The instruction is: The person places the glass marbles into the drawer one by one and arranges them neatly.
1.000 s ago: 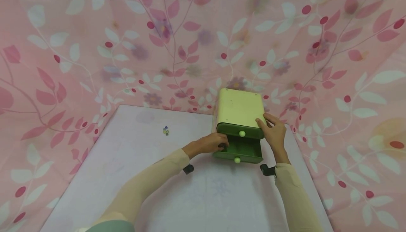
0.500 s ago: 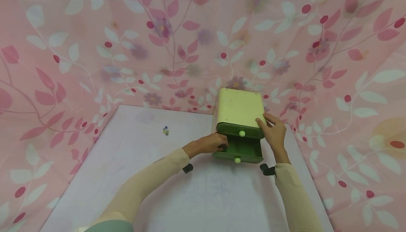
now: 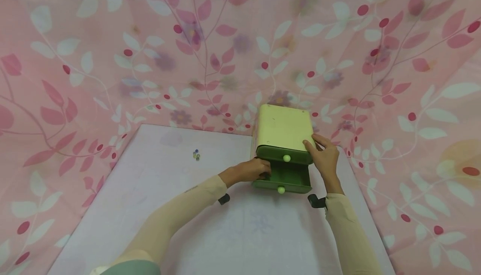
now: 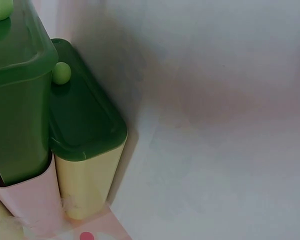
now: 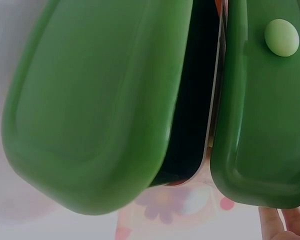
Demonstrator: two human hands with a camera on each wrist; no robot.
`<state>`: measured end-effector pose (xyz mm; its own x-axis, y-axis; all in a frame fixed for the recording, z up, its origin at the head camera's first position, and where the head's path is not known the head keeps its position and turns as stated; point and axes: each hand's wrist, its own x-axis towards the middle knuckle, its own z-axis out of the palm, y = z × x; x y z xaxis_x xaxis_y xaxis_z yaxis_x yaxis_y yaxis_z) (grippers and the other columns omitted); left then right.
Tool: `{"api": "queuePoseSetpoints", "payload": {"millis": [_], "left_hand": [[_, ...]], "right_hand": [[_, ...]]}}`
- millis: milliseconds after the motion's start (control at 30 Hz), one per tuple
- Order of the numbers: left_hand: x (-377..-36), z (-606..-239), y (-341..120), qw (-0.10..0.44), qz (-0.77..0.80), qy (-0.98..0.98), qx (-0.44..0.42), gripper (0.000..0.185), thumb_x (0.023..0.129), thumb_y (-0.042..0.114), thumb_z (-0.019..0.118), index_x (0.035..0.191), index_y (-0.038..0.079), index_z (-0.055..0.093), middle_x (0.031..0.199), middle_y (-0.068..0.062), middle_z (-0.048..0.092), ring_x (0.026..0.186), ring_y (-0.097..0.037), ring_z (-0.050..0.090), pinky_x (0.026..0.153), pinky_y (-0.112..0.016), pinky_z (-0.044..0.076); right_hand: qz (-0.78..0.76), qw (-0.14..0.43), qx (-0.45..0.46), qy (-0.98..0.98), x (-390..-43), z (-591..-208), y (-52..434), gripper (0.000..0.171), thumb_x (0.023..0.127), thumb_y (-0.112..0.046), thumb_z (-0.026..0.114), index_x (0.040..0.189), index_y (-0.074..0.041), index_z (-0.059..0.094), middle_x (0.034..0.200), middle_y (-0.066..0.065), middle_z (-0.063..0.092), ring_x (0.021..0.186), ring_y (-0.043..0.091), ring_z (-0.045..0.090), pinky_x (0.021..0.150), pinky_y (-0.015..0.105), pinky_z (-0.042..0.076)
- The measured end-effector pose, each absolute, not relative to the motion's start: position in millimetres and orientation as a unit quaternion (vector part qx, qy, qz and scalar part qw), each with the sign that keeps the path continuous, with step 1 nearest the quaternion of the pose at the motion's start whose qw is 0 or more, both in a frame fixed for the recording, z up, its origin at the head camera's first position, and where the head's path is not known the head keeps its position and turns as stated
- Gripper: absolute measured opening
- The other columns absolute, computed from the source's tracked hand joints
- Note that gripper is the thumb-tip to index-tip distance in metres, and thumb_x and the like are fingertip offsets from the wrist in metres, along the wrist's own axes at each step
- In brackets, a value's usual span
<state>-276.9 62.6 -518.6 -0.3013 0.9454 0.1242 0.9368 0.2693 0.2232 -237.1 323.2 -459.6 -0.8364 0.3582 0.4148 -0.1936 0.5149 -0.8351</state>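
Observation:
A mini drawer cabinet (image 3: pixel 284 127) with a pale yellow top stands at the table's back right. Its middle green drawer (image 3: pixel 289 177) is pulled out, while the upper green drawer front (image 5: pixel 270 110) and the bottom drawer front (image 4: pixel 80 117) sit closed. My left hand (image 3: pixel 251 170) reaches over the open drawer's left side, fingers bent down into it; whether they hold anything I cannot tell. My right hand (image 3: pixel 325 157) grips the cabinet's right front edge, thumb on top and fingers along the side. Those fingers (image 5: pixel 272 225) show beneath the upper drawer in the right wrist view.
Several small glass marbles (image 3: pixel 197 155) lie on the white table (image 3: pixel 169 191), left of the cabinet. Pink floral cloth (image 3: pixel 210 58) rises behind and beside the table. Dark curved pieces (image 3: pixel 317 201) stick out at both wrists.
The left hand's fingers have shifted slightly within the drawer, and the left forearm has moved a touch to the right. The right hand and the cabinet stay put.

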Motion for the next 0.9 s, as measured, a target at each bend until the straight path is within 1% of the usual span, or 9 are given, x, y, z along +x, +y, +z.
{"api": "queuePoseSetpoints", "payload": {"millis": [267, 533, 900], "left_hand": [[-278.1, -521.7, 63.0, 0.02, 0.143, 0.795, 0.589, 0.022, 0.087, 0.009, 0.074, 0.108, 0.011, 0.072, 0.107, 0.0, 0.064, 0.099, -0.006, 0.061, 0.081, -0.01, 0.047], [-277.7, -522.0, 63.3, 0.011, 0.15, 0.792, 0.592, 0.021, 0.087, 0.008, 0.074, 0.108, 0.01, 0.072, 0.106, -0.001, 0.064, 0.097, -0.007, 0.062, 0.079, -0.01, 0.047], [-275.4, -520.5, 60.4, 0.011, 0.164, 0.785, 0.597, 0.022, 0.086, 0.008, 0.075, 0.108, 0.008, 0.073, 0.105, -0.002, 0.065, 0.097, -0.007, 0.062, 0.081, -0.01, 0.047]], "right_hand": [[0.494, 0.281, -0.043, -0.822, -236.5, -460.3, 323.6, 0.045, 0.081, -0.021, 0.081, 0.117, 0.001, 0.069, 0.122, 0.01, 0.065, 0.113, 0.022, 0.062, 0.092, 0.027, 0.051], [0.495, 0.294, -0.042, -0.817, -237.1, -460.1, 322.7, 0.044, 0.081, -0.021, 0.081, 0.116, 0.001, 0.07, 0.122, 0.012, 0.065, 0.113, 0.023, 0.062, 0.092, 0.029, 0.051], [0.49, 0.285, -0.047, -0.822, -235.8, -460.2, 322.8, 0.045, 0.081, -0.022, 0.081, 0.117, 0.001, 0.069, 0.122, 0.01, 0.065, 0.112, 0.022, 0.062, 0.091, 0.028, 0.051]]}}
